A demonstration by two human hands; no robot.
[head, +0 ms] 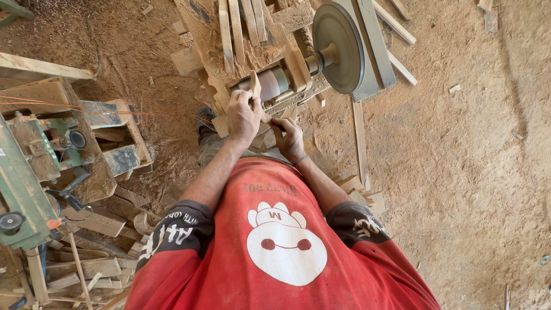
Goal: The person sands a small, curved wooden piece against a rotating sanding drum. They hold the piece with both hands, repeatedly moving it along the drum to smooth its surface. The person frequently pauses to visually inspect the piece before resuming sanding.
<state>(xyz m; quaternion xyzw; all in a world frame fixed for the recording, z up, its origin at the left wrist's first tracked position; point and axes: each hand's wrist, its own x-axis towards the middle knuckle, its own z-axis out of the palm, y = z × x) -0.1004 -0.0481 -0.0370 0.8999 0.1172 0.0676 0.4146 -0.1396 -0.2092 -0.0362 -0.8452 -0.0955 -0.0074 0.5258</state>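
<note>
A person in a red shirt is standing over a sanding machine (298,63), both bare hands closed on a small wood piece (256,92). The left hand (243,115) is wrapping its grip around the piece's upper part, fingers curled shut on it, while the right hand (288,138) is pinching the lower end just beside it. The piece is standing nearly upright, its top edge touching or just short of the grey drum (270,82); which one, the view is not showing. The drum is sitting on a shaft that is running to a large round disc (338,46) at the right. Thin slats (241,26) are lying across the machine's sawdust-covered top beyond the drum. A green machine (23,189) is sitting at the left edge, with wood scraps (86,270) heaped beneath it. Sawdust is covering the floor (470,172), and loose strips (360,140) are lying on it to the right of the hands. Wooden blocks (361,192) are piled near the person's right elbow.
</note>
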